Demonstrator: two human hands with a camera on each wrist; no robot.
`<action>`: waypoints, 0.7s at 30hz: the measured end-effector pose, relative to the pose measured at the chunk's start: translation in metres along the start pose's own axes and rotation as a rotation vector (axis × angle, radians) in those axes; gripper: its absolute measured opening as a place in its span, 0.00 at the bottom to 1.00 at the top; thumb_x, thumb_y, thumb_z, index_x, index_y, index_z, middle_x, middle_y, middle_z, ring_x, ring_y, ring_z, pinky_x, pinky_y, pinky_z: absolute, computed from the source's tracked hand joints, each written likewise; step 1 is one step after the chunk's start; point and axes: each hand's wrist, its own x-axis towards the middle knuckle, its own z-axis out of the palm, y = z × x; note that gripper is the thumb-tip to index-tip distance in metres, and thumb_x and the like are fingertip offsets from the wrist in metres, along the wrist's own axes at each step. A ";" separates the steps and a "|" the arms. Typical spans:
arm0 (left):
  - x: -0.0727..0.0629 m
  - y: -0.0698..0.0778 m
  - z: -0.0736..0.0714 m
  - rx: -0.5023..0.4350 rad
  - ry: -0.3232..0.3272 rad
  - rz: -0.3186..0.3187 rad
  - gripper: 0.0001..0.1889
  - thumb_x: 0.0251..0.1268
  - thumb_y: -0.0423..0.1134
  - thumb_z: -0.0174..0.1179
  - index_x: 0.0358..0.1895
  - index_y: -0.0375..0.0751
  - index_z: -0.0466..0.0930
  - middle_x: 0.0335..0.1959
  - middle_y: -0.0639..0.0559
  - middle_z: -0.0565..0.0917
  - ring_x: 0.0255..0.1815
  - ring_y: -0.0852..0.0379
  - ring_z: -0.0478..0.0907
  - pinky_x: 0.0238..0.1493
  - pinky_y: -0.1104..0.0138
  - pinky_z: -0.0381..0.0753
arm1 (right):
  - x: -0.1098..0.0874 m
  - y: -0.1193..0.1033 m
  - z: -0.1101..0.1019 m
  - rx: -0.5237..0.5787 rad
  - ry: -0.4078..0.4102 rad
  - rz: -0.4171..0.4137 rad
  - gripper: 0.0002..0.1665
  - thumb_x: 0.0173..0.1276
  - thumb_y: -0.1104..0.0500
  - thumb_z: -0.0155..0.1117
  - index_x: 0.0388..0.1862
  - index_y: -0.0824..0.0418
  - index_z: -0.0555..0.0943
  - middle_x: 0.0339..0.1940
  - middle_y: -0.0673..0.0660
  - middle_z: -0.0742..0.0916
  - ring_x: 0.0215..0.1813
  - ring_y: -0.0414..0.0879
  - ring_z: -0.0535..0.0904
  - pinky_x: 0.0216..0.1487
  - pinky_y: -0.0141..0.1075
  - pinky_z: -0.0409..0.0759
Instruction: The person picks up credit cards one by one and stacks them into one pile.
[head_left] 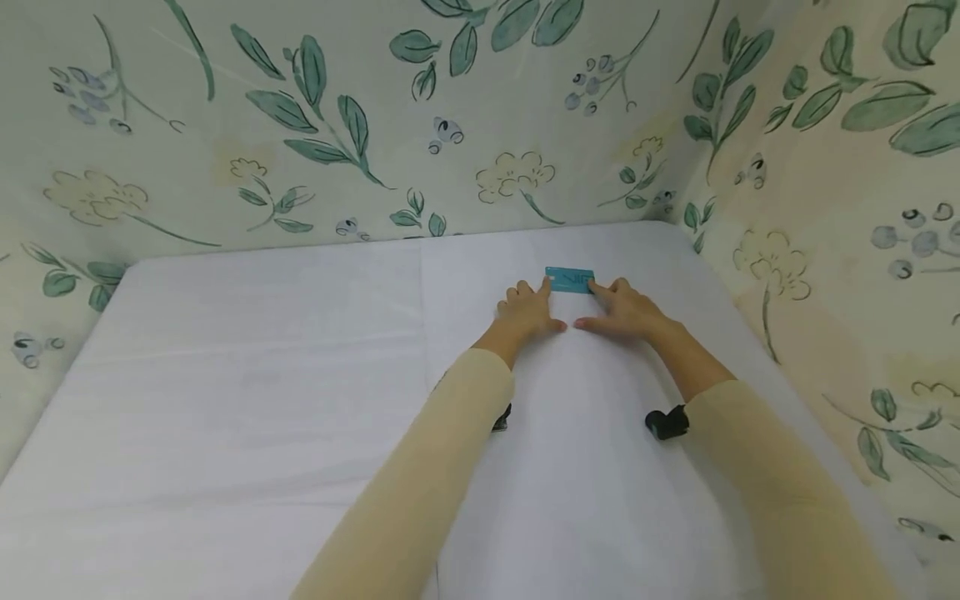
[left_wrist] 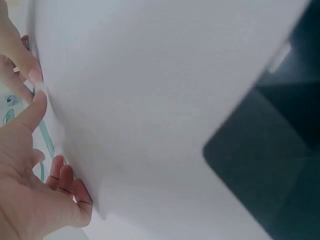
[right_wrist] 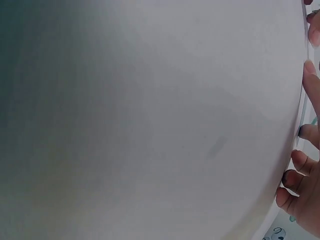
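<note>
A flat blue card [head_left: 570, 280] with a small pale square near its left end lies on the white cloth [head_left: 262, 375]. At its left edge, the left hand [head_left: 527, 311] touches it with the index fingertip, the thumb stretched toward the other hand. The right hand [head_left: 626, 312] reaches the card's right end with its index finger, its thumb pointing left. A narrow gap separates the two thumbs in the head view. Spread fingers of the left hand [left_wrist: 37, 180] rest on the cloth in the left wrist view; the right hand [right_wrist: 307, 190] is partly cut off in its own wrist view.
A wall with a leaf and flower pattern [head_left: 300, 125] rises behind the white surface, and a similar one [head_left: 862, 275] stands at its right. A black wrist device [head_left: 667, 423] sits by the right sleeve. Something dark and blurred [left_wrist: 265, 135] fills the left wrist view's right side.
</note>
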 end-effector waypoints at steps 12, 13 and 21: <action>-0.004 -0.004 0.001 0.011 -0.047 -0.033 0.46 0.58 0.63 0.56 0.76 0.59 0.42 0.67 0.42 0.58 0.61 0.48 0.62 0.62 0.55 0.65 | -0.003 -0.004 0.007 -0.044 0.006 -0.048 0.54 0.60 0.25 0.50 0.75 0.57 0.55 0.55 0.69 0.69 0.47 0.60 0.73 0.39 0.49 0.75; -0.004 -0.004 0.001 0.019 -0.049 -0.030 0.46 0.58 0.63 0.55 0.76 0.58 0.43 0.68 0.42 0.58 0.62 0.47 0.61 0.63 0.54 0.65 | -0.003 -0.004 0.007 -0.044 0.008 -0.053 0.54 0.60 0.26 0.51 0.75 0.57 0.55 0.55 0.69 0.69 0.46 0.59 0.74 0.39 0.48 0.74; -0.005 -0.009 -0.001 0.014 -0.047 0.021 0.41 0.62 0.62 0.51 0.76 0.56 0.46 0.69 0.39 0.55 0.65 0.44 0.58 0.65 0.52 0.62 | -0.006 -0.006 0.004 -0.053 0.028 -0.089 0.51 0.61 0.29 0.53 0.74 0.57 0.58 0.56 0.68 0.69 0.45 0.59 0.73 0.38 0.47 0.74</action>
